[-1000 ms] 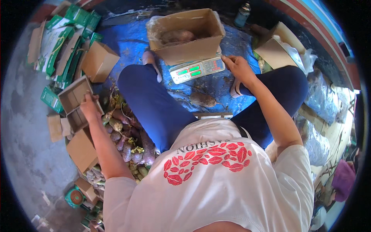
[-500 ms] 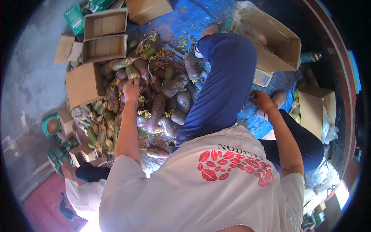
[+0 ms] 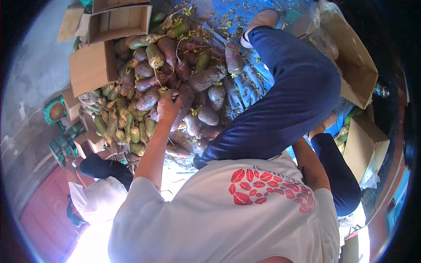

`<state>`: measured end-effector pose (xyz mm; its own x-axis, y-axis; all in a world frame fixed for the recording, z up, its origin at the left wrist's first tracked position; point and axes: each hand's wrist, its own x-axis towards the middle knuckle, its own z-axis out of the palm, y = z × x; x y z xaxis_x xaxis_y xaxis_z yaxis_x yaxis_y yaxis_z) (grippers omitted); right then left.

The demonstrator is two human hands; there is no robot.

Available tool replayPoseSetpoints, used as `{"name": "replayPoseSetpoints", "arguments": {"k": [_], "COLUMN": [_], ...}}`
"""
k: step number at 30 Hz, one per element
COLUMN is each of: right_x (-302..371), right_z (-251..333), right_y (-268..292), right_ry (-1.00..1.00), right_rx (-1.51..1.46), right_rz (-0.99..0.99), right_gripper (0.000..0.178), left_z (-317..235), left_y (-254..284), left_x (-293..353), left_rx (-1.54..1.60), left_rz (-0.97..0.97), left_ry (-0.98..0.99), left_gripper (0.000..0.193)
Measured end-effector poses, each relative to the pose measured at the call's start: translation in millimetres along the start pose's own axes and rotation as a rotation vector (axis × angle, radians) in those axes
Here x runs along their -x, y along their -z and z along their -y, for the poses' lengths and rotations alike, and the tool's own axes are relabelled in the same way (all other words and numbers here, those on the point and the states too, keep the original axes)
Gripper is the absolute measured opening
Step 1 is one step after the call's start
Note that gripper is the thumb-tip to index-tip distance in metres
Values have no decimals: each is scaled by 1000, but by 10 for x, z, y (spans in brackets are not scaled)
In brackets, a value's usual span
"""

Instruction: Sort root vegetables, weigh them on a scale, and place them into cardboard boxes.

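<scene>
Left grip [image 3: 168, 106] down at the middle of a loose pile of long purple root vegetables [image 3: 206, 79]. Seen from the back, with fingers partly curled and thumb side toward the roots. Cannot tell if grasping a root or only touching; contact point hidden behind the hand.

Just left of left grip: a plump, mottled purple-grey root [image 3: 147, 100], lying in the pile. Just right, partly covered by the hand: a long, dark purple root [image 3: 187, 101]. Just beyond the fingertips: a slim, pinkish-purple root [image 3: 148, 83], lying crosswise. Farther beyond, clear of the hand: a stubby green-and-brown root [image 3: 155, 55] with a thin pale tail pointing back toward the fingers.

Right grip out of sight, beyond the bent leg in navy trousers [image 3: 280, 101]; only the bare right forearm [image 3: 308, 160] visible. Cannot tell if clenched, released or holding anything.

Left of the pile: a heap of smaller greenish-brown roots [image 3: 125, 116], a closed-sided brown cardboard box [image 3: 92, 68], and above it a shallow open cardboard box [image 3: 118, 24]. Beyond the pile: a crumpled blue tarp [image 3: 237, 13]. Upper right: a large open brown cardboard box [image 3: 357, 72]. Lower left: a co-worker in a white top [image 3: 103, 197], near a round teal dial scale [image 3: 55, 111].
</scene>
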<state>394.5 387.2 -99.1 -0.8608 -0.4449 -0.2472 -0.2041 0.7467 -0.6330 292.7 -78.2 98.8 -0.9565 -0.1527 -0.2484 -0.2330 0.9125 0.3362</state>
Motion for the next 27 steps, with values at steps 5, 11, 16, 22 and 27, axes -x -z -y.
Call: {"name": "replayPoseSetpoints", "arguments": {"k": [5,11,16,22,27], "right_x": [7,-15,-85,-203,-333], "right_z": [65,189,229,292,417], "right_y": [-24,41,133,202,226], "right_ry": [-13,-52,-72,-74,-71], "right_rx": [-96,-186,-238,-303,-367], "right_rz": [18,3,-22,-55,-85], "right_gripper": [49,48,47,46,45], "left_z": [-206,-345,-789,-885,-742], "left_y": [-379,-1463,-1717,-1708,-1824], "left_x": [326,363,58,135,-72], "left_rx": [77,56,-47,-106,-64], "left_rz": [271,276,197,195,332], "left_ry": [-144,111,648,509,382], "left_gripper": [32,60,78,73,81]}}
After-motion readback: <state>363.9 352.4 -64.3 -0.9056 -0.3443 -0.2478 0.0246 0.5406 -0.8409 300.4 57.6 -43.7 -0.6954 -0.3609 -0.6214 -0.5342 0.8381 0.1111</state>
